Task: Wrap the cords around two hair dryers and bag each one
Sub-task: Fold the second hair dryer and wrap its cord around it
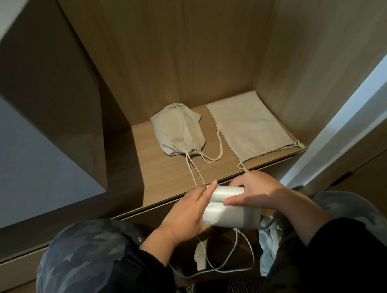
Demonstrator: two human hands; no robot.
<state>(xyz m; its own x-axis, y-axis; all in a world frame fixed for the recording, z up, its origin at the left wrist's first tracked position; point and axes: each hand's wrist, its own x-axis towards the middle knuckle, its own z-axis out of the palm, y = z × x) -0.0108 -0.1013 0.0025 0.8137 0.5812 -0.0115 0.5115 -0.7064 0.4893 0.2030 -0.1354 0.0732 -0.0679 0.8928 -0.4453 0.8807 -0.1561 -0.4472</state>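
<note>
Head view: right hand (257, 192) grips dryer (229, 212), left hand (188, 213) presses it with straight fingers; cord (230, 267) dangles below, full bag (177, 129) beyond.

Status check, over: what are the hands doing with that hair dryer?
Right hand grips hair dryer; left hand presses it, fingers straight. Cord hanging loose, unwrapped. Full bag cinched, flat bag waiting on shelf. No obstruction.

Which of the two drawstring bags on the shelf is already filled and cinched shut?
The left bag: it bulges and its neck is gathered tight. The right bag lies flat and looks empty.
</note>
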